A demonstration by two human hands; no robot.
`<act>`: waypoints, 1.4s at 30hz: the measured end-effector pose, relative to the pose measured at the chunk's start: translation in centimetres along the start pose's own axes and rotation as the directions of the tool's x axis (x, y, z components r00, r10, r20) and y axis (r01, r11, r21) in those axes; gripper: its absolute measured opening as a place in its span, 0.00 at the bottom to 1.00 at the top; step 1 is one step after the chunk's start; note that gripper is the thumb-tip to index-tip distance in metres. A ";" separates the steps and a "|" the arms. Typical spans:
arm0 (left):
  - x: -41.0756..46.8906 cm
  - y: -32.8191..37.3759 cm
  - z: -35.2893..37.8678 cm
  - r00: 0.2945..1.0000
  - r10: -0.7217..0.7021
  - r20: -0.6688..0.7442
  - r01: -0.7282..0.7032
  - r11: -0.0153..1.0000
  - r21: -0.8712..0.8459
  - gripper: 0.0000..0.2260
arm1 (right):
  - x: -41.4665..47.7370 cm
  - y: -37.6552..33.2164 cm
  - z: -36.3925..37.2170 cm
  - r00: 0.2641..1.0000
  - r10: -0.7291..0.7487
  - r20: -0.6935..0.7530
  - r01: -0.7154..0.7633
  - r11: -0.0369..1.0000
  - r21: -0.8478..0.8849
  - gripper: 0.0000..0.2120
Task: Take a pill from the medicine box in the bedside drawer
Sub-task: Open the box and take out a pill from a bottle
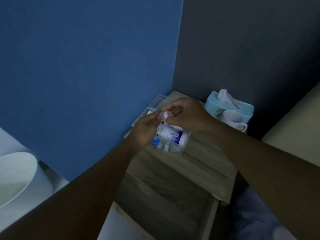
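Note:
A clear plastic medicine box (pixel 181 149) stands on the wooden bedside table (pixel 204 163), its lid (pixel 160 99) tipped open against the blue wall. A big white bottle with a purple label (pixel 171 134) lies in the box beside blue packets. Just above the box both hands meet on a small white pill container (pixel 166 116). My right hand (pixel 187 116) pinches its pale round top. My left hand (pixel 146 129) grips it from the lower left, fingers closed on it. No loose pill shows. The drawer (pixel 164 203) below is pulled open and dark inside.
A light blue tissue box (pixel 242 110) and a white mug (pixel 233 119) stand at the table's back right. At the left edge is a white round bin or seat (pixel 15 177). Pale bedding (pixel 294 122) lies to the right.

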State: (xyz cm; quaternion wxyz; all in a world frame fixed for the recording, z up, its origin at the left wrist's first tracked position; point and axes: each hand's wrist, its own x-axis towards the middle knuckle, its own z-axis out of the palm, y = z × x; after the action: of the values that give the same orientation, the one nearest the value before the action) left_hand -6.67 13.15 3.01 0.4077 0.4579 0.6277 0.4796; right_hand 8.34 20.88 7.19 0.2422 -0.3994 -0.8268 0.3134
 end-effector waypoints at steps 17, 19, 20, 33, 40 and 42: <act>-5.0 4.1 6.8 0.975 -0.010 0.221 0.171 0.668 -0.724 0.17 | -8.5 -2.5 -5.9 0.978 -0.119 -0.170 0.102 0.989 -0.108 0.14; -5.2 4.0 6.8 0.977 -0.019 0.213 0.170 0.671 -0.722 0.17 | -8.7 -2.6 -6.4 0.978 -0.154 -0.139 0.137 0.983 -0.123 0.10; -5.4 4.0 6.7 0.977 -0.015 0.215 0.168 0.674 -0.719 0.17 | -8.8 -2.5 -6.7 0.977 -0.171 -0.129 0.156 0.981 -0.119 0.08; -6.3 3.6 7.2 0.952 -0.002 0.306 0.244 0.609 -0.754 0.11 | -9.7 -1.3 -8.6 0.981 -0.184 0.060 0.175 0.975 0.136 0.22; -6.8 3.6 8.0 0.959 -0.049 0.281 0.254 0.596 -0.762 0.11 | -9.8 -2.4 -8.8 0.990 -0.113 -0.081 0.086 0.956 -0.281 0.21; -7.1 3.8 8.2 0.958 -0.062 0.281 0.260 0.609 -0.750 0.11 | -9.7 -2.4 -8.9 0.994 -0.112 -0.011 0.106 0.962 -0.252 0.18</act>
State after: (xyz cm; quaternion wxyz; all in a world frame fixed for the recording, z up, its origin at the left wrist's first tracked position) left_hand 3.58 8.61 5.56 0.6758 0.2286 0.3458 0.6094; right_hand 18.38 14.69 13.56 0.2169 -0.3845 -0.8775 0.1874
